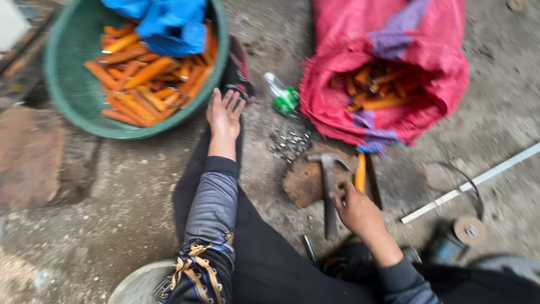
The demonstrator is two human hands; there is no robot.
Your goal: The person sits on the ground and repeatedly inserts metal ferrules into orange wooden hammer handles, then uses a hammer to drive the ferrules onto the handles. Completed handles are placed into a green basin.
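Green basin (pixel 62 84) holds orange sticks (pixel 143 84); bright blue cloth (pixel 169 22) on top. Pinkish-red mesh sack (pixel 433 62) with purple stripes, more orange sticks (pixel 382 84) inside. Clear bottle (pixel 283 94) with green label. Hammer (pixel 328 186) is dull grey metal, on a brown slab (pixel 301 183); one orange stick (pixel 360 171) beside it. Silvery nails (pixel 289 143) on the grey concrete floor (pixel 124 202). Sleeve (pixel 211 214) grey, cuff dark, with a navy-and-gold patterned cloth lower down. Trousers (pixel 270 264) black. White strip (pixel 478 181) at right.

A basin (pixel 62 95) of sticks (pixel 143 79) lies left, a sack (pixel 427 62) right, a hammer (pixel 328 186) between them, nearer.
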